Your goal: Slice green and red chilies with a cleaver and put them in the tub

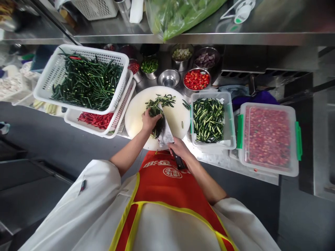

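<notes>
A round white cutting board (134,115) lies in front of me. My right hand (179,147) is wrapped round the black handle of a cleaver (165,130), whose broad blade rests over the board and points away from me. Against the blade's left side, my left hand (150,121) closes its fingers on a bunch of dark green chili peppers (158,127). Cut green pieces (166,100) lie beyond the blade tip, with a few more near the board's right edge. Part of the bunch is hidden under my left hand.
To the left, a white basket of whole green chilies (89,83) sits above one of red chilies (96,119). At right stand a clear tub of cut green chilies (208,120) and a lidded red-filled box (269,136). Metal bowls (169,78) line the back, below a steel shelf (110,39).
</notes>
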The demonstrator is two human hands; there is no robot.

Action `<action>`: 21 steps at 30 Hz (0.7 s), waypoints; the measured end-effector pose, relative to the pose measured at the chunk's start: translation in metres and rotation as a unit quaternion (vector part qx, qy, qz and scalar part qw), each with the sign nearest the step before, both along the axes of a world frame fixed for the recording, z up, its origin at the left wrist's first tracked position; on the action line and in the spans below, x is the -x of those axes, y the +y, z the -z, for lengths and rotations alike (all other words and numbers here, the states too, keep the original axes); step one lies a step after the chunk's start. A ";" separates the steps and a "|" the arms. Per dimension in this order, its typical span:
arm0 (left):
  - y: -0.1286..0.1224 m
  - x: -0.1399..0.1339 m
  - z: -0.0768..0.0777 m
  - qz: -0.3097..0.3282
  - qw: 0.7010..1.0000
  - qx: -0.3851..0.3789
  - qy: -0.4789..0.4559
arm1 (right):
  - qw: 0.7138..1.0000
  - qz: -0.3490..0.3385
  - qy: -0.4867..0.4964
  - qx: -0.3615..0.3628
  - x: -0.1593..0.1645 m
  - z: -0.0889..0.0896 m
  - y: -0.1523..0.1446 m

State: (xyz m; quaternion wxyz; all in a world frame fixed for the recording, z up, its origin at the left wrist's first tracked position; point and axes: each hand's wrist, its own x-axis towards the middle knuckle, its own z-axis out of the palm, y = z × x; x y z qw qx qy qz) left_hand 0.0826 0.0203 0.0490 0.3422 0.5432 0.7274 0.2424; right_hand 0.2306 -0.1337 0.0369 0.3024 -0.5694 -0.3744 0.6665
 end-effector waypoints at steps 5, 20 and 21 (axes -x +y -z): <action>-0.001 0.001 -0.021 0.011 0.999 -0.038 -0.004 | 1.000 -0.002 -0.007 0.001 0.004 -0.014 0.003; 0.000 -0.006 -0.017 0.035 0.998 -0.046 -0.020 | 1.000 0.021 0.005 0.012 0.007 -0.015 0.001; 0.002 -0.008 -0.020 0.040 0.998 -0.051 -0.019 | 1.000 0.024 0.006 0.010 0.006 -0.017 0.001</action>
